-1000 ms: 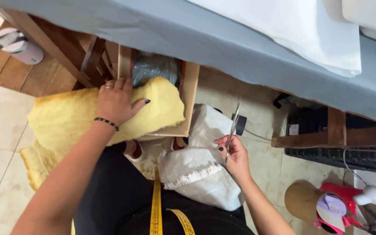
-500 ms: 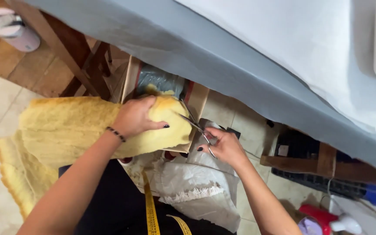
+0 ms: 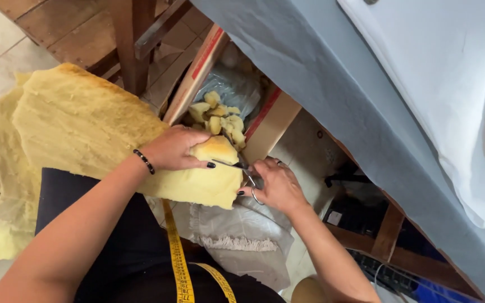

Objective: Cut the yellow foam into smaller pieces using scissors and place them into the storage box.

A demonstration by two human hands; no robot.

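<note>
A thick yellow foam sheet [image 3: 85, 129] lies across my lap, its end reaching over an open cardboard box [image 3: 270, 120]. My left hand [image 3: 172, 150] grips that end from above; a dark bead bracelet is on the wrist. My right hand [image 3: 273, 182] holds a pair of scissors [image 3: 241, 168], and the blades bite into the foam's edge just right of my left fingers. Several small cut foam pieces [image 3: 220, 115] lie in the box on a clear plastic bag.
A table under a grey cloth [image 3: 377, 112] with white fabric [image 3: 444, 73] on it runs along the right. Wooden legs [image 3: 133, 45] stand behind the box. A yellow tape measure [image 3: 178, 264] hangs down my front. Grey frayed cloth [image 3: 237, 235] lies below my hands.
My right hand brought the scissors from the side to the foam's edge and the blades now cut into it. My left hand shifted its grip toward the foam's end over the box.
</note>
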